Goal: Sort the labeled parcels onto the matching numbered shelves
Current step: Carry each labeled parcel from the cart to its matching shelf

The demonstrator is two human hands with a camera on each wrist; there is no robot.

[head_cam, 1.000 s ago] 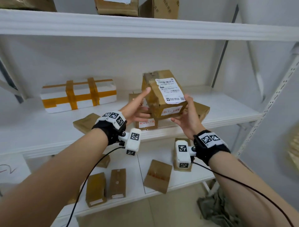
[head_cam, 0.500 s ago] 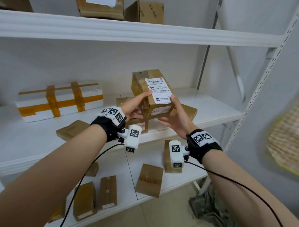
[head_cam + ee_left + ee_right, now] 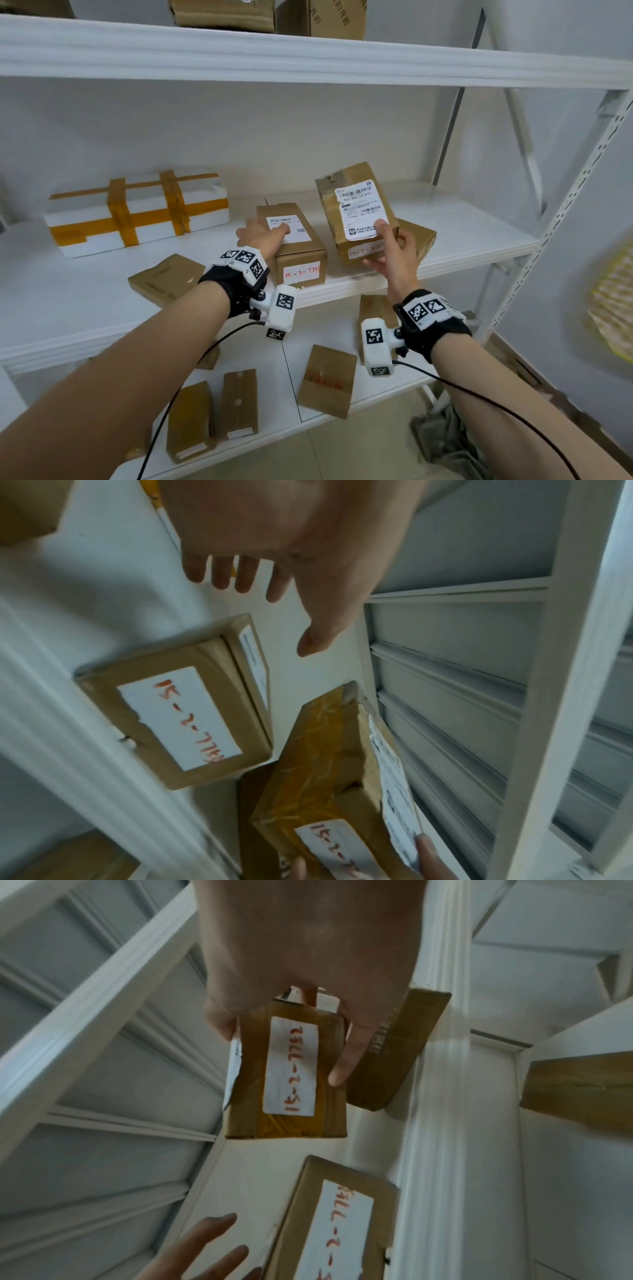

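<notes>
Head view: taped parcel [image 3: 356,212] pinched in right hand [image 3: 397,253] grip; left hand [image 3: 263,236] slack, fingers spread beside it.

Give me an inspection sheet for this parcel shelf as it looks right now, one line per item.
Surface: white middle shelf, parcels on it.
Job's things: taped parcel with shipping label, tilted, resting partly on a flat parcel; smaller labelled parcel standing beside it.
Clutter: white foam box with orange tape; flat parcels on the lower shelf.
Grips: right hand holds the taped parcel; left hand open, beside the smaller parcel.
Cables: black cable from each wrist camera.
Surroundings: grey cloth on the floor; cartons on the top shelf.
</notes>
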